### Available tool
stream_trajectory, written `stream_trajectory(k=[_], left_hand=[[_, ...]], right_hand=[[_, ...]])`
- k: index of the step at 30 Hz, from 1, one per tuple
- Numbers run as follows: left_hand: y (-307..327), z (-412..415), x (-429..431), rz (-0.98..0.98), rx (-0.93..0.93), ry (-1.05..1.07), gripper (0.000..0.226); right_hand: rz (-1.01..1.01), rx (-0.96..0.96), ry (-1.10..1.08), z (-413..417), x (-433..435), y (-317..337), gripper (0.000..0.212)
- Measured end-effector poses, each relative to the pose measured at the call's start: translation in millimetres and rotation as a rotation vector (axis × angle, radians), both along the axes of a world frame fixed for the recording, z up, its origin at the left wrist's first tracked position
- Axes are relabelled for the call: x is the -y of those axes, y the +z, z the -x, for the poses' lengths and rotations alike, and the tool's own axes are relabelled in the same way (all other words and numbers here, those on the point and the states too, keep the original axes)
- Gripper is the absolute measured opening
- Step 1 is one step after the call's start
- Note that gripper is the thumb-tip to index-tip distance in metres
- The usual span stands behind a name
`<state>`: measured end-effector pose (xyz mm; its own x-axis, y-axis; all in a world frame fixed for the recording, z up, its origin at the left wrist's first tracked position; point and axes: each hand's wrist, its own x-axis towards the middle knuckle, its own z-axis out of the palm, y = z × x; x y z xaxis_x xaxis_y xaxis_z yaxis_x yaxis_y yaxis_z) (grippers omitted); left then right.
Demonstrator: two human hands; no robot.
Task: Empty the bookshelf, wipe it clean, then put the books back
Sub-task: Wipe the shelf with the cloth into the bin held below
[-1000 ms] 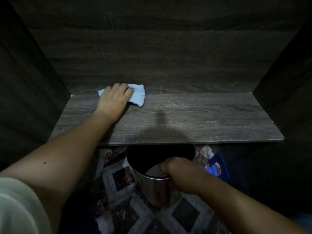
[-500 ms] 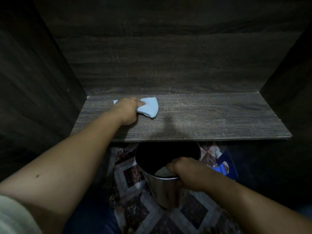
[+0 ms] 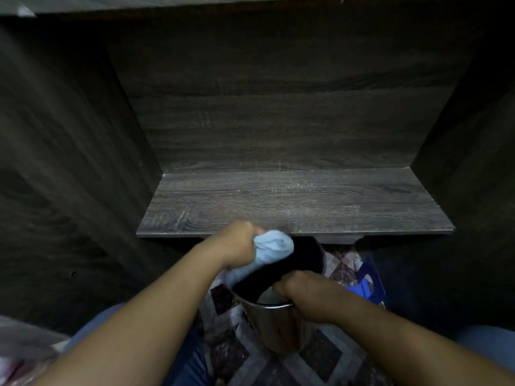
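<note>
A dark wood-grain bookshelf [image 3: 278,140] fills nearly the whole view, seen from close in front of one open compartment. Its shelf board [image 3: 292,201] is greyer than the rest and catches the dim light, showing pale scuffs near the back panel [image 3: 278,79]. The left side panel [image 3: 69,162] and the right side panel [image 3: 479,162] stand in deep shadow. A paler board edge [image 3: 195,2] runs along the top. Below the shelf, the floor [image 3: 328,358] is tiled in dark squares set in pale grey bands.

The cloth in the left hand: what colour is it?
Light blue; the cloth, bunched in the left hand above the metal pot, shows best in the head view.
</note>
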<state>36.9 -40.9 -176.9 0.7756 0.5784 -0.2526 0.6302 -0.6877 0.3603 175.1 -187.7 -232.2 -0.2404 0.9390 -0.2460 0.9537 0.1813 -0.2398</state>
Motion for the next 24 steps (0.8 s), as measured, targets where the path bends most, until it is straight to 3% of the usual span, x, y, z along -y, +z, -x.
stream_trajectory(k=[3, 9, 13, 21, 24], left_hand=[[3, 3, 12, -0.001, 0.049, 0.025, 0.030], [36, -22, -26, -0.276, 0.369, 0.254, 0.046], [42, -56, -59, -0.490, 0.543, 0.246, 0.045], [-7, -112, -95, -0.780, 0.300, -0.066, 0.064], [-23, -127, -97, -0.712, 0.164, -0.075, 0.064]], right_hand=[[-0.010, -0.003, 0.001, 2, 4, 4, 0.021], [-0.014, -0.015, -0.011, -3, 2, 3, 0.022], [-0.025, -0.026, -0.052, -17, -4, -1, 0.024], [-0.012, -0.056, -0.162, -51, -9, -9, 0.027], [-0.013, -0.052, -0.198, -60, -8, -12, 0.025]])
